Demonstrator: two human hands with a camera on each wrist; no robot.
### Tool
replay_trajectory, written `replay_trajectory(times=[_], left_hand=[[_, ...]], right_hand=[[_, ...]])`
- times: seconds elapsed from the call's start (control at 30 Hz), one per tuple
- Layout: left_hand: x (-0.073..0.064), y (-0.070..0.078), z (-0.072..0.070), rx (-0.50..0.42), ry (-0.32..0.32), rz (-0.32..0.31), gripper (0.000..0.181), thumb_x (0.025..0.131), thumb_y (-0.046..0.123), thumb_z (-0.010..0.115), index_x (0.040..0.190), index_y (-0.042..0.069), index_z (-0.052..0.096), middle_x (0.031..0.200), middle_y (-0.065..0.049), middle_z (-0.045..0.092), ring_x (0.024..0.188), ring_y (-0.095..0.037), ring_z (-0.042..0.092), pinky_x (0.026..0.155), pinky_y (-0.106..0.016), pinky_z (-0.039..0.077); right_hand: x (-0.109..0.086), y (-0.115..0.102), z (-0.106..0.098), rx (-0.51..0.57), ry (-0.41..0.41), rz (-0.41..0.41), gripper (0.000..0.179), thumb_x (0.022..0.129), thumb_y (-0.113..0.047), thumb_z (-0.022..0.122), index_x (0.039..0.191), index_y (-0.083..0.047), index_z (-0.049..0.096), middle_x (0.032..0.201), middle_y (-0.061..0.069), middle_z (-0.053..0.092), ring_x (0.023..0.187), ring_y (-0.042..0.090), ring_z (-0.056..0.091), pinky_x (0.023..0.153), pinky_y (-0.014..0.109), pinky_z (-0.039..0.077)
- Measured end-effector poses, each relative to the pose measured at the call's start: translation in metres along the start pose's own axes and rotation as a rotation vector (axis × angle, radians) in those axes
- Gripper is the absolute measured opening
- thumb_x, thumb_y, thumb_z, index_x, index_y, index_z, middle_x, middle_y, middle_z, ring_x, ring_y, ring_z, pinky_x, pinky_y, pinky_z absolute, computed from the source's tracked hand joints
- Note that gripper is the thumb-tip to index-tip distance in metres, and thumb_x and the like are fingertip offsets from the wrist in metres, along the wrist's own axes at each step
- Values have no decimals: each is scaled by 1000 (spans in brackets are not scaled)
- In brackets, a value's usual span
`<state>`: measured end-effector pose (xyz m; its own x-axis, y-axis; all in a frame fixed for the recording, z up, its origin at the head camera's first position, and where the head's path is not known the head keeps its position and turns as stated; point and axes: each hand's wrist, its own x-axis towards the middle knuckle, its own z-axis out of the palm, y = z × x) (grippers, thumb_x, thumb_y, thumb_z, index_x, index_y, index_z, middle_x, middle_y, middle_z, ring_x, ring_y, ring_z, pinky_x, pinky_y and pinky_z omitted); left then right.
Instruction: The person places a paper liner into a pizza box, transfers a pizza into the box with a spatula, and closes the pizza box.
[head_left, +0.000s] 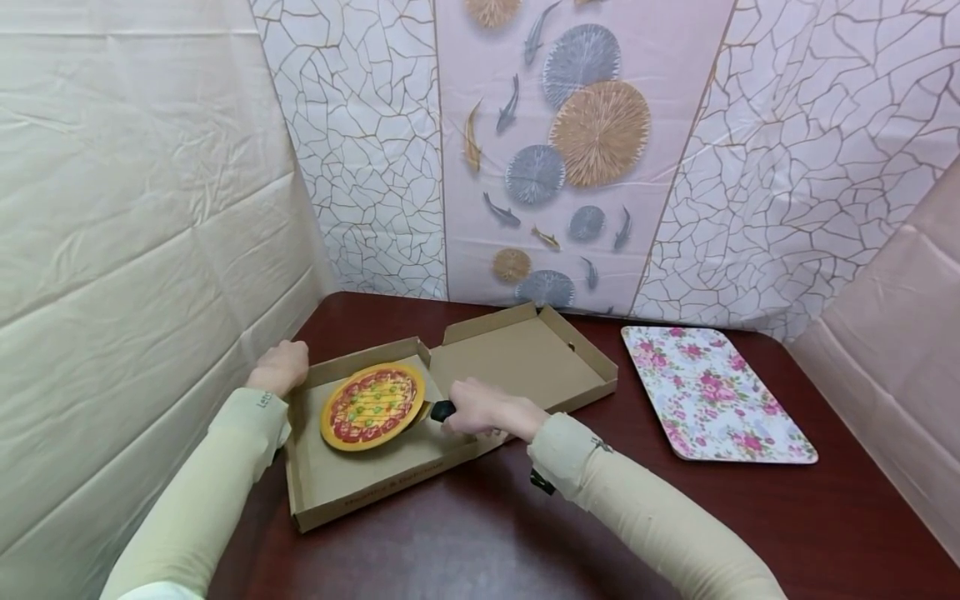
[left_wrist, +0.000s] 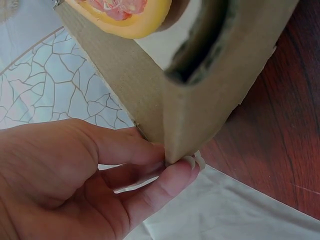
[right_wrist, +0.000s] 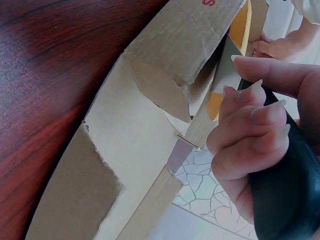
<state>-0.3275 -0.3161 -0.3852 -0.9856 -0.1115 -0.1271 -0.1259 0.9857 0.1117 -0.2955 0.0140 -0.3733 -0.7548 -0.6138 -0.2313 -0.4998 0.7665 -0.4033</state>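
Note:
A round pizza (head_left: pixel 372 404) with a yellow rim and red, green and yellow toppings is in the base of an open cardboard pizza box (head_left: pixel 315 471). My left hand (head_left: pixel 280 367) pinches the box's back left corner; in the left wrist view its thumb and fingers (left_wrist: pixel 170 185) meet at the cardboard edge. Over the right side of the base, my right hand (head_left: pixel 480 407) grips the black handle (right_wrist: pixel 285 200) of a pizza server (head_left: pixel 442 410). Its metal blade (right_wrist: pixel 227 65) runs under the pizza's right edge, mostly hidden by it.
The box lid (head_left: pixel 517 358) lies folded back to the right on the dark red wooden table (head_left: pixel 480 533). Farther right is a rectangular floral board (head_left: pixel 716 396) with rounded corners. Patterned cloth (head_left: pixel 367 150) hangs behind the table, and pale cloth (head_left: pixel 150 167) lines the left side.

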Motion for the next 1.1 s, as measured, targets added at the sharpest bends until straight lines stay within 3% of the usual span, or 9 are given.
replay_trajectory(times=[0.2, 0.47, 0.9, 1.1], left_hand=[[-1, 1, 0, 7, -2, 2, 28, 93, 0, 38, 107, -9, 61, 112, -36, 60, 101, -51, 61, 78, -53, 51], [-3, 0, 0, 3, -5, -12, 27, 92, -1, 39, 104, -8, 61, 111, -36, 61, 99, -50, 62, 75, -53, 52], [1, 0, 2, 9, -13, -10, 27, 93, 0, 39, 107, -8, 61, 111, -35, 61, 100, -50, 62, 75, -53, 52], [1, 2, 2, 14, -10, -11, 29, 95, 0, 38, 108, -8, 61, 112, -34, 61, 101, -50, 61, 78, -54, 52]], right_hand=[[0, -4, -4, -28, -22, 17, 24, 85, -21, 68, 73, -1, 69, 46, -3, 50, 31, 9, 41, 32, 22, 34], [1, -10, -11, -74, -39, 48, 23, 83, -23, 68, 64, -13, 59, 52, -1, 53, 33, 9, 41, 32, 22, 34], [0, -18, -25, -89, -74, 57, 24, 84, -22, 70, 68, -12, 55, 46, -3, 43, 33, 9, 37, 33, 22, 32], [0, -20, -31, -124, -75, 78, 23, 83, -25, 71, 70, -12, 57, 49, -3, 47, 35, 9, 37, 34, 22, 34]])
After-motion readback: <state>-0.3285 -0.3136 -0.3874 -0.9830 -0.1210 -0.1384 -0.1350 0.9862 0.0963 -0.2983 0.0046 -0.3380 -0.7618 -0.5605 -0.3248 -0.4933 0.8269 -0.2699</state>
